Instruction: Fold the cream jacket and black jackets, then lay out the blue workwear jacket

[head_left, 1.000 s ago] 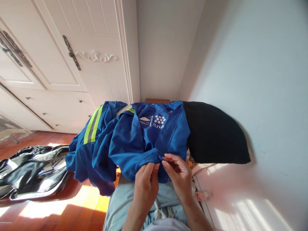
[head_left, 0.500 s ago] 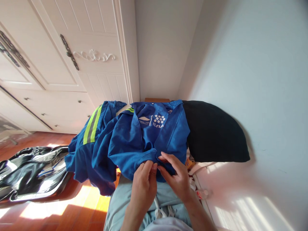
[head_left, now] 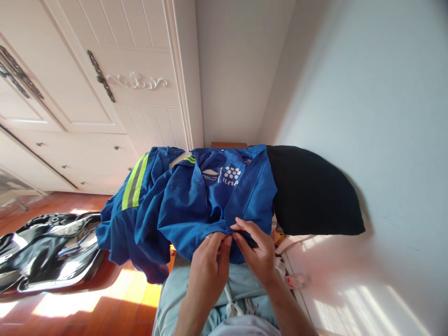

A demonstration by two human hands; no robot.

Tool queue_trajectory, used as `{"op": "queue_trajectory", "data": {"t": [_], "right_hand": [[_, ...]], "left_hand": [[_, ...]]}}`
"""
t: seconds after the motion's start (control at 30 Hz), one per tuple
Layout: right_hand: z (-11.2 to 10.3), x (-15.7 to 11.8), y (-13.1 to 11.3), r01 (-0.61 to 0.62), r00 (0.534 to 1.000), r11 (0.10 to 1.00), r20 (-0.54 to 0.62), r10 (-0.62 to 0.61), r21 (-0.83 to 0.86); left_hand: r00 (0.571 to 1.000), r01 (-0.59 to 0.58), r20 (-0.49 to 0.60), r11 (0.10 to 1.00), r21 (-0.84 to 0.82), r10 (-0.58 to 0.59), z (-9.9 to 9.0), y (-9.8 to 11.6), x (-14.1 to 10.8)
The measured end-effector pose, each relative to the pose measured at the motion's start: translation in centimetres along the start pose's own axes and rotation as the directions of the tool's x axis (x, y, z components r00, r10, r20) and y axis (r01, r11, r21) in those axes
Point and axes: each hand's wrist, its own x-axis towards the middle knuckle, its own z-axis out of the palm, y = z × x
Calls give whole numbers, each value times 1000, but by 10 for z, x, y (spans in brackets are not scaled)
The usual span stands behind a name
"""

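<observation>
A blue work jacket (head_left: 182,200) lies spread out in front of me, its zip front partly open and a white printed logo showing inside. Yellow-green and grey reflective bands (head_left: 135,182) cross its sleeve on the left. My left hand (head_left: 210,263) is closed, pinching the jacket's bottom edge near the lower end of the zip. Just to its right, my right hand (head_left: 257,252) pinches the opposite front edge between thumb and index finger, the fingertips of both hands almost meeting. What exactly sits between the fingertips, fabric or zip end, is too small to tell.
Black cloth (head_left: 315,191) extends to the right of the jacket, against the pale wall (head_left: 395,140). An open suitcase (head_left: 52,252) with clothes lies on the wooden floor (head_left: 119,312) at left. White cabinets (head_left: 140,56) stand behind. A bottle (head_left: 296,281) is low on the right.
My right fingertips have come slightly nearer my left ones, and the jacket's two lower front edges now sit closer together. The rest of the jacket lies as before.
</observation>
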Motion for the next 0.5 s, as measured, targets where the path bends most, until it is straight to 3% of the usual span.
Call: {"op": "queue_trajectory", "data": {"t": [0.1, 0.17, 0.27, 0.37, 0.43, 0.5], "right_hand": [[2, 2, -2, -6, 1000, 1000, -15, 6, -16], [3, 2, -2, -18, 999, 1000, -38, 17, -23], [3, 1, -3, -18, 999, 1000, -51, 18, -10], [1, 0, -2, -26, 999, 1000, -33, 26, 13], [0, 0, -1, -35, 999, 999, -12, 36, 32], [-2, 0, 0, -49, 999, 997, 4, 49, 62]], "left_hand": [[999, -35, -24, 999, 16, 36, -2, 1, -3], [988, -84, -131, 996, 25, 86, -6, 2, -6], [929, -170, -310, 978, 122, 201, -15, 0, -6], [924, -267, -217, 938, 220, 313, -22, -12, 3], [931, -322, -120, 930, 179, 346, -21, -23, 11], [932, -343, -93, 936, 85, 350, -18, -35, 19]]}}
